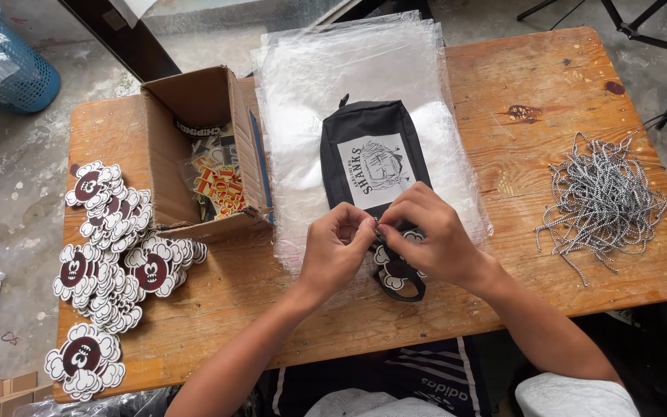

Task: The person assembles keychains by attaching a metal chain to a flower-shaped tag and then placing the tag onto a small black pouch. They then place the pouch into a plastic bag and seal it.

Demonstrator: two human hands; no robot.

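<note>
A black zip pouch (372,127) with a white printed panel lies on a stack of clear plastic bags (310,85) in the middle of the wooden table (550,85). My left hand (336,251) and my right hand (434,235) meet at the pouch's near end, fingertips pinched together on a small metal part by the zipper. Under my right hand a cloud-shaped dark red and white tag (391,272) rests on the pouch's black loop.
An open cardboard box (198,100) of small packed stickers stands left of the bags. Several piles of cloud-shaped tags (113,255) cover the table's left end. A heap of black-and-white cords (604,197) lies at the right. A blue basket (17,73) stands on the floor.
</note>
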